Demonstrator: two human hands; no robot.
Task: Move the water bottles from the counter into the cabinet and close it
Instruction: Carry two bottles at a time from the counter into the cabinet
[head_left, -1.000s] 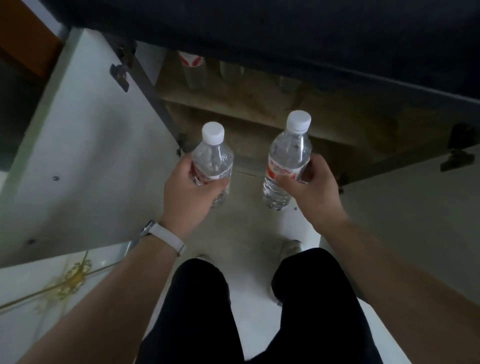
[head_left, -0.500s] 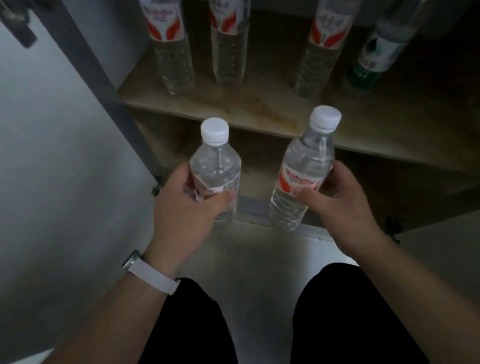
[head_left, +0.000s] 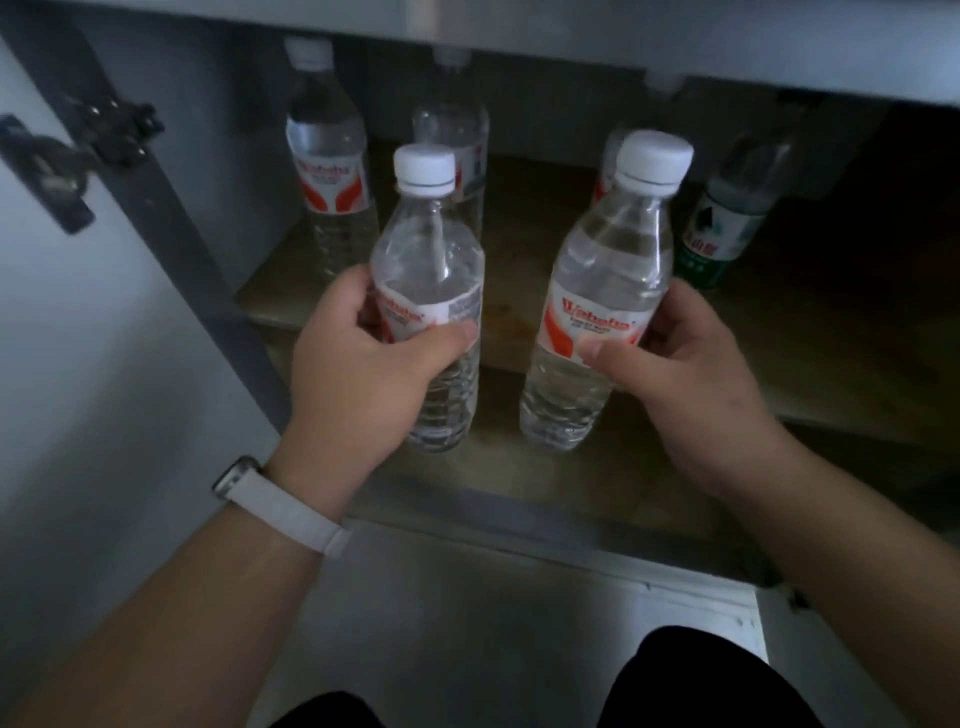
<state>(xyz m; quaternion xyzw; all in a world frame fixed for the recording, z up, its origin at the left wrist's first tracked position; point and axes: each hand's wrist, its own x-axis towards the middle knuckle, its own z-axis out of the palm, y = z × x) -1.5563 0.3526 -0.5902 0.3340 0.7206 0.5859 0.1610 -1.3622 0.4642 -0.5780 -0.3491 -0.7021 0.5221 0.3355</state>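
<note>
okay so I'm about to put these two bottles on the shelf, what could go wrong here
The clear plastic bottle in the left hand could knock the red-labelled bottle standing behind it on the wooden shelf. The right hand bottle could tip the green-labelled bottle beside it. Both might catch the cabinet's top edge.

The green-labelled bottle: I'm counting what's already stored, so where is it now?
In the head view, the green-labelled bottle stands on the cabinet shelf at the right, just beyond the right hand.
</note>
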